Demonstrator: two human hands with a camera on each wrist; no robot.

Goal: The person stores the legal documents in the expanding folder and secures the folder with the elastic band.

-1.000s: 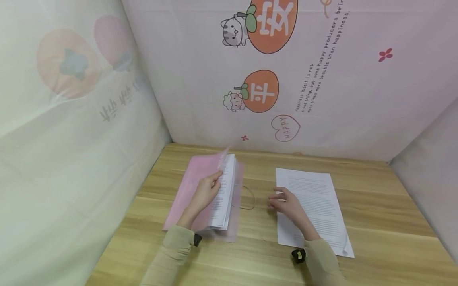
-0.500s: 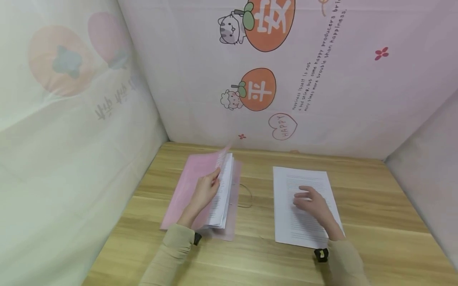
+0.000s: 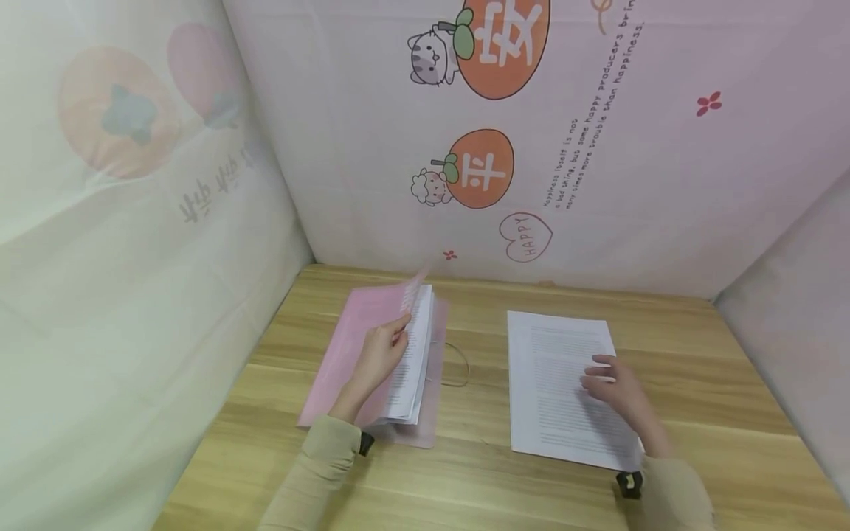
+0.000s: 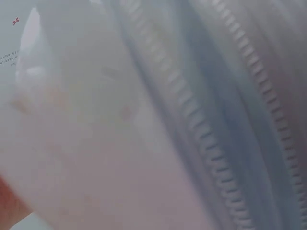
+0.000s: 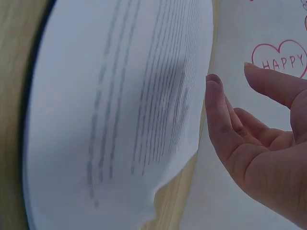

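On the left of the table lies a pink translucent folder (image 3: 341,346) with printed sheets (image 3: 413,369) inside. My left hand (image 3: 381,358) pinches the edge of its raised cover between thumb and fingers. In the left wrist view the cover (image 4: 96,158) fills the picture, blurred, with ridged strips (image 4: 192,115) running across it. My right hand (image 3: 617,387) hovers over the right side of a stack of printed paper (image 3: 558,398), its fingers loosely bent and holding nothing. The right wrist view shows this hand (image 5: 259,139) apart from the paper (image 5: 120,120), thumb and fingers spread.
A thin cord loop (image 3: 468,365) sticks out from the folder's right side onto the wooden table (image 3: 474,457). Cloth walls with printed fruit and lettering, such as the back wall (image 3: 372,147), enclose the table on the left, back and right.
My right hand has moved rightward, from the left edge of the paper stack across to its right side. The left hand stays on the folder cover.
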